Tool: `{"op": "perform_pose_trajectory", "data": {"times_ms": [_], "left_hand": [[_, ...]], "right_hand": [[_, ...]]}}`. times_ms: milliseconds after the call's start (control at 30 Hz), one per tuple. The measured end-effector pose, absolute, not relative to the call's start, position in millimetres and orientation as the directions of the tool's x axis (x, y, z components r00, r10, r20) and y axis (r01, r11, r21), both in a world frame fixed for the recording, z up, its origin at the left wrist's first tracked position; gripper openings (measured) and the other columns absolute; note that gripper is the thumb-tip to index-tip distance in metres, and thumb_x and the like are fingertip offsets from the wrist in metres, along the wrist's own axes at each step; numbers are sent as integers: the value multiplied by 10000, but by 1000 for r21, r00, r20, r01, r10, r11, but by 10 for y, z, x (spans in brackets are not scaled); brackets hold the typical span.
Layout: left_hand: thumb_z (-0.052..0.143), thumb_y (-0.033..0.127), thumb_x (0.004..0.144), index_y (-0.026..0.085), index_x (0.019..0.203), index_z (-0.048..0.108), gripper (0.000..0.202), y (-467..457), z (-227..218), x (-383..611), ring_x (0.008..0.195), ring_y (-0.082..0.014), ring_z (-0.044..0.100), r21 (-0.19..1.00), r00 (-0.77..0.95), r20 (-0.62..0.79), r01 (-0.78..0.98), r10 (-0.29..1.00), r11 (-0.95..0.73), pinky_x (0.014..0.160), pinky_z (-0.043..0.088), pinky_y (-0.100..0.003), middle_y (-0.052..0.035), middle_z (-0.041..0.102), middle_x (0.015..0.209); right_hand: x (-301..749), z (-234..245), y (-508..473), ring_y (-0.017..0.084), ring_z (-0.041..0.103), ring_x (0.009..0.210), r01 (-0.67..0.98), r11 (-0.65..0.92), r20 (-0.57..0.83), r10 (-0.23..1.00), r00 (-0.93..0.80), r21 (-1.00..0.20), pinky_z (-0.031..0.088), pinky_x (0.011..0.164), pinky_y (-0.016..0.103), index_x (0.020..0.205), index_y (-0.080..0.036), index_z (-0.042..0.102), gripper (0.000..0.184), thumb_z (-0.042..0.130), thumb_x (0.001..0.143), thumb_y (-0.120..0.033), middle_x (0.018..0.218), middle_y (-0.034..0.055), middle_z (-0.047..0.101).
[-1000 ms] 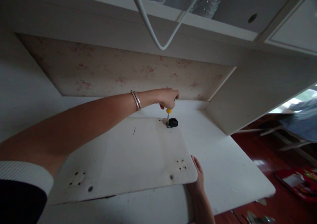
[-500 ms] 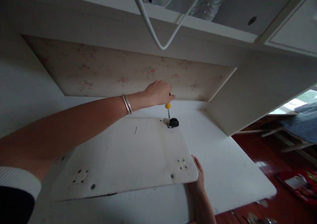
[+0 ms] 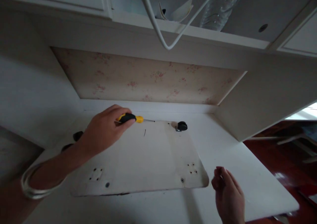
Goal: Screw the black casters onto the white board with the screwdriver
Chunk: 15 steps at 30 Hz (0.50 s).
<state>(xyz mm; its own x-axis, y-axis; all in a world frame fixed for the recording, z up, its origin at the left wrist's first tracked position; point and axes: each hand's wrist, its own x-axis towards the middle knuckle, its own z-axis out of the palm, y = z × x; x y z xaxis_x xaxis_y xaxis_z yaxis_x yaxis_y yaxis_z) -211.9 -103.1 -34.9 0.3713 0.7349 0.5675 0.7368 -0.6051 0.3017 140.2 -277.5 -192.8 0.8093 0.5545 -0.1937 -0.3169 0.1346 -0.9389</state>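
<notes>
One white board lies flat on the white worktop, and at its far right corner stands a black caster on a metal mount. The left hand, over the far left part of the board, is wrapped around a screwdriver with a yellow and black handle. The shaft points to the right, roughly level, with its tip near the board's far edge and apart from the caster; I cannot tell whether the tip touches the board. Silver bracelets circle the left wrist, to the left of the board.

The right hand is just beside the board's near right corner, apart from it, with fingers drawn together; I cannot tell whether they hold something small. Four-hole clusters mark both near corners of the board, each near a round metal fitting. A thin dark mark lies toward the board's far edge. At the board's far left, dark objects are partly hidden by the left arm. Beyond the board is a floral panel; above that, a clear plastic bottle is on a shelf.
</notes>
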Motion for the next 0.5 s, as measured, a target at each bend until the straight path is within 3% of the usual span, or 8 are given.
{"op": "perform_pose_trajectory", "data": {"times_ms": [100,200,267,333,433,500], "left_hand": [[665,250,840,263,1068,664,228,-1550,-705,-2333,971,-197,667,236,331,705,724,627,-648,931,512,-308,-36,691,1086],[685,79,777,260,1099,674,370,-2033,-1029,-2361,993,-198,675,113,405,764,682,502,-723,887,548,-276,-55,698,1132],[625,47,799,274,1108,687,388,-2275,-1184,-2330,1031,-218,672,71,442,760,671,476,-738,863,569,-283,-44,711,1138],[561,64,837,247,1086,703,340,-2425,-1285,-2302,1059,-232,666,24,462,772,665,436,-746,859,577,-284,-42,724,1122],[536,107,869,217,1055,716,281,-2504,-1355,-2306,1111,-251,646,-29,524,744,646,415,-763,902,574,-298,-24,723,1142],[510,113,888,230,1025,721,277,-2514,-1379,-2338,1115,-227,646,49,501,730,641,465,-766,936,561,-285,0,722,1145]], "right_hand": [[951,-1589,-2833,82,457,497,-442,40,-283,715,639,-896,333,382,194,811,-192,685,288,808,668,-409,700,-7,610],[294,-1413,-2788,138,546,573,-472,-165,-296,930,218,-866,425,427,245,897,-184,705,346,702,780,-510,795,52,665],[-136,-1412,-2731,219,638,767,-504,-279,-314,949,-16,-817,512,530,314,1041,-187,706,495,682,763,-596,1000,118,704],[-483,-1479,-2679,256,649,947,-544,-346,-327,935,-136,-764,545,707,374,1133,-188,690,578,684,750,-621,1137,139,695],[-799,-1619,-2622,272,624,1097,-613,-413,-411,898,-154,-673,471,951,410,1123,-170,697,619,753,685,-604,1164,122,703],[-895,-1679,-2588,269,625,1104,-618,-436,-458,879,-135,-654,450,978,400,1114,-168,695,607,792,661,-560,1154,107,709]]}}
